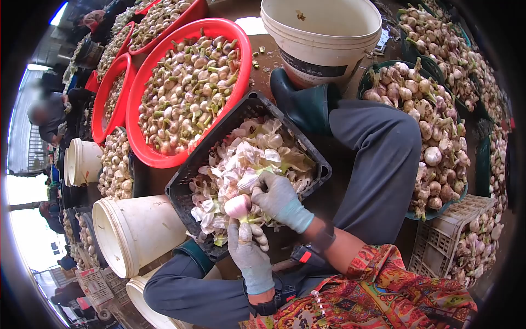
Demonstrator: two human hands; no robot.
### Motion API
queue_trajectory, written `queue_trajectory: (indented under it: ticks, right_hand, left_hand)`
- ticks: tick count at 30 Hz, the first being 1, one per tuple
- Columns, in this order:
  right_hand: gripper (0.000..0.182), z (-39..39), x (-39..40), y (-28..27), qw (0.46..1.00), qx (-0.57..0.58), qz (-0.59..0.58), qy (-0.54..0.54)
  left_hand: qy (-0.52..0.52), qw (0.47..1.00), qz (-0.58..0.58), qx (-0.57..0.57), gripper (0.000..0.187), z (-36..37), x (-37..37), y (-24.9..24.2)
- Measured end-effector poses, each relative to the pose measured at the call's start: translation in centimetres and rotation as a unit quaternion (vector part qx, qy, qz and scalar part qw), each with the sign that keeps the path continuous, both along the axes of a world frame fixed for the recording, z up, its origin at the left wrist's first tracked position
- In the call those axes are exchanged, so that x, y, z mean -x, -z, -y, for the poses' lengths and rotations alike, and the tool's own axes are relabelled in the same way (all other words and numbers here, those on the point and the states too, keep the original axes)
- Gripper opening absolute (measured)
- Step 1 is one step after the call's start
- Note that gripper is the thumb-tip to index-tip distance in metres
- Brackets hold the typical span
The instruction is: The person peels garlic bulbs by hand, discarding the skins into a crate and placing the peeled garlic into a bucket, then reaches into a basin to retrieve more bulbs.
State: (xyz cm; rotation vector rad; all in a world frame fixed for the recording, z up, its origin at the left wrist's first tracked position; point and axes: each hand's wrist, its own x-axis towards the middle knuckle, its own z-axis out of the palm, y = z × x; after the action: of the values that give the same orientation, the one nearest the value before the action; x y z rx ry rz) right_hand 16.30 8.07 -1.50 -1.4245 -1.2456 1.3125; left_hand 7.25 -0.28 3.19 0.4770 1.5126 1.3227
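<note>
My left hand (249, 255), in a grey glove with a light-blue cuff, grips a garlic bulb (238, 208) by its stem end. The bulb is smooth, white and pinkish. Just above it, my right hand (282, 202), gloved alike, has thumb and fingers pinched on a pale piece of garlic skin (251, 180). Both hands are over a black plastic crate (178, 189) heaped with loose garlic skins (230, 156). The crate stands tilted between my legs.
A red basin (245, 60) of trimmed garlic stands beyond the crate. Whitish buckets stand at the top (323, 38) and left (139, 233). To the right are a heap of untrimmed garlic (433, 156) and a plastic crate (438, 241). A person (49, 115) sits at far left.
</note>
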Motion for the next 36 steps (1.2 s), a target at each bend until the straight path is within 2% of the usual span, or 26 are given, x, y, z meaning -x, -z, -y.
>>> queue_trajectory:
  ticks: [1,2,4,5,7,8,10,12,14,17,18,19,21,22,25,26,27,29,30,31,33,34,35,36]
  right_hand:
    - [0.016,-0.2,-0.2,0.1,0.997,0.033,-0.071,-0.012]
    - [0.016,0.2,-0.2,0.0,0.997,0.036,-0.07,-0.013]
    - [0.024,0.9,-0.5,-2.3,0.957,0.193,-0.143,-0.164]
    - [0.03,1.5,0.2,-1.4,0.984,0.018,0.092,-0.153]
    - [0.028,1.9,1.3,-0.7,0.979,0.007,0.148,-0.142]
    - [0.028,1.9,1.8,-0.4,0.978,0.008,0.15,-0.143]
    - [0.025,2.0,2.6,-0.2,0.99,0.004,0.11,-0.09]
    - [0.022,1.7,2.9,-0.3,0.991,0.022,0.104,-0.087]
    - [0.019,1.5,2.7,-0.8,0.992,0.061,0.08,-0.076]
    - [0.024,1.2,2.3,0.9,0.989,0.051,0.123,-0.062]
    - [0.023,0.8,2.1,1.3,0.99,0.055,0.116,-0.056]
    - [0.023,0.5,1.9,1.6,0.99,0.049,0.12,-0.058]
    - [0.022,-0.1,1.6,1.7,0.993,0.05,0.098,-0.031]
    - [0.023,-0.3,1.5,2.4,0.991,0.022,0.128,-0.017]
    - [0.021,-1.7,0.7,1.6,0.99,0.06,0.114,0.048]
    - [0.017,-1.5,-0.2,0.9,0.994,0.085,0.028,0.068]
    - [0.011,-1.8,-0.3,2.5,0.995,0.035,0.007,0.089]
    - [0.008,-2.0,-1.0,2.9,0.978,-0.021,-0.166,0.127]
    - [0.003,-2.0,-2.0,-0.4,0.963,0.026,-0.224,0.148]
    - [0.002,-2.2,-3.1,-1.9,0.933,0.026,-0.307,0.185]
    - [0.005,-3.1,-4.6,-2.5,0.934,0.025,-0.283,0.217]
    - [0.007,-3.0,-4.4,-1.4,0.959,0.005,-0.208,0.192]
    - [0.007,-2.8,-3.9,1.1,0.958,0.01,-0.217,0.189]
    - [0.009,-2.5,-2.9,4.3,0.985,-0.073,-0.096,0.128]
  left_hand:
    - [-0.002,0.999,0.032,-0.011,0.028,-0.1,0.0,0.1]
    - [-0.004,0.999,0.033,-0.009,0.028,-0.2,0.2,0.5]
    - [-0.054,0.998,0.023,-0.021,0.047,-0.5,0.5,1.6]
    - [-0.054,0.998,0.026,-0.019,0.047,-0.5,0.4,1.9]
    - [-0.058,0.997,-0.038,-0.03,0.037,-0.7,0.0,2.0]
    - [-0.076,0.994,-0.058,-0.045,0.041,-0.7,-0.1,2.5]
    - [-0.085,0.99,-0.094,-0.06,0.04,-0.9,0.2,3.6]
    - [-0.093,0.984,-0.129,-0.074,0.04,-0.7,0.5,3.5]
    - [-0.03,0.998,-0.053,-0.002,0.039,-0.4,1.2,2.2]
    - [-0.026,0.999,0.021,0.026,0.045,-0.1,1.6,2.0]
    - [-0.023,0.996,0.09,0.01,0.03,0.1,1.8,1.9]
    - [-0.026,0.995,0.093,0.005,0.03,0.4,2.0,2.0]
    - [-0.059,0.951,0.3,-0.037,0.019,0.9,2.6,2.4]
    - [-0.059,0.905,0.417,-0.052,0.013,1.0,3.1,2.7]
    - [-0.014,0.885,0.463,-0.054,0.014,1.5,3.0,1.7]
    - [0.0,0.92,0.392,-0.03,0.017,1.5,2.9,1.2]
    - [0.002,0.921,0.389,-0.035,0.017,1.5,2.9,1.1]
    - [-0.017,0.968,0.25,0.011,0.02,1.4,3.0,1.3]
    - [-0.007,0.971,0.238,0.006,0.023,1.5,3.3,1.5]
    - [-0.009,0.972,0.234,0.007,0.023,1.8,3.8,2.2]
    - [-0.058,0.96,0.272,-0.023,0.023,2.4,5.2,3.8]
    - [-0.054,0.956,0.283,-0.049,0.024,2.4,5.4,3.7]
    - [-0.058,0.959,0.273,-0.048,0.024,2.2,5.4,3.7]
    - [-0.066,0.942,0.324,-0.064,0.023,1.9,5.1,3.5]
